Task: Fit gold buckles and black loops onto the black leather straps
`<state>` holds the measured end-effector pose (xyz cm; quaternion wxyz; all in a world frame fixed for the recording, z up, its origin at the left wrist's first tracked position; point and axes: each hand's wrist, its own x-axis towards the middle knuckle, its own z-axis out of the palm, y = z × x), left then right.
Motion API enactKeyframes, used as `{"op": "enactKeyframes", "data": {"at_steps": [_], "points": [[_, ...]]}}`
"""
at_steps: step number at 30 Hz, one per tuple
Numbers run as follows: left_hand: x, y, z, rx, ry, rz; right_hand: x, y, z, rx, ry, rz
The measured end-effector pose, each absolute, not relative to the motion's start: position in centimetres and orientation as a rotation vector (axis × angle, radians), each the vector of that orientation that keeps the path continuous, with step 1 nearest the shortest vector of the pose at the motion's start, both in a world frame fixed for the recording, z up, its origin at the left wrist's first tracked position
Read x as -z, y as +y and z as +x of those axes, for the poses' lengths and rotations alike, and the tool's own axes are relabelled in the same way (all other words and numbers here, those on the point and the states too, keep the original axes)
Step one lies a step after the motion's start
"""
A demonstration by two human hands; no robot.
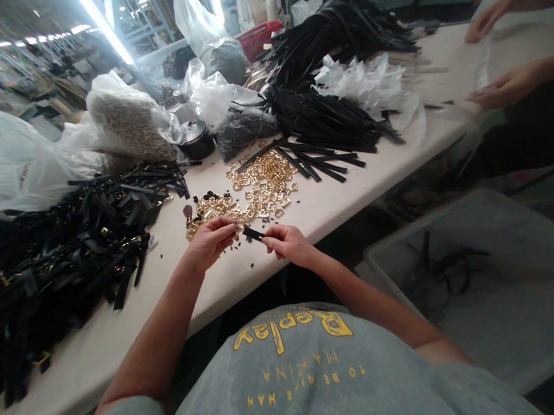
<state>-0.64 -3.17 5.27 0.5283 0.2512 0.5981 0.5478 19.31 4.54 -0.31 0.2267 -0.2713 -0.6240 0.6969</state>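
My right hand (288,243) pinches a short black strap (253,233) near the table's front edge. The strap's far end points toward my left hand (214,240). Thumb and fingers of that hand are closed on a small gold buckle (240,228), which meets the tip of the strap; whether the strap passes through it is too small to tell. Just beyond my hands lies a loose pile of gold buckles (268,182), with more of them partly hidden behind my left hand. Small black bits are scattered around my fingers.
Black straps with gold buckles (70,252) heap up on the left. Bundles of plain black straps (323,120) lie at the back. Plastic bags (124,113) and a dark tin (197,140) line the far side. A co-worker's hands (510,86) are at upper right, above a translucent bin (484,243).
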Motion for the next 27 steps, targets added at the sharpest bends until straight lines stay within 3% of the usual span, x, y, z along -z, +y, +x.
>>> {"op": "enactKeyframes", "data": {"at_steps": [10,27], "points": [[-6.4,-2.7,-0.2,-1.209,1.540,1.072,0.7,4.2,19.7,-2.067,-1.611,-0.679],[-6.4,-4.5,2.9,-1.730,1.479,1.718,-2.2,1.0,19.4,-2.610,-0.845,-0.393]]}}
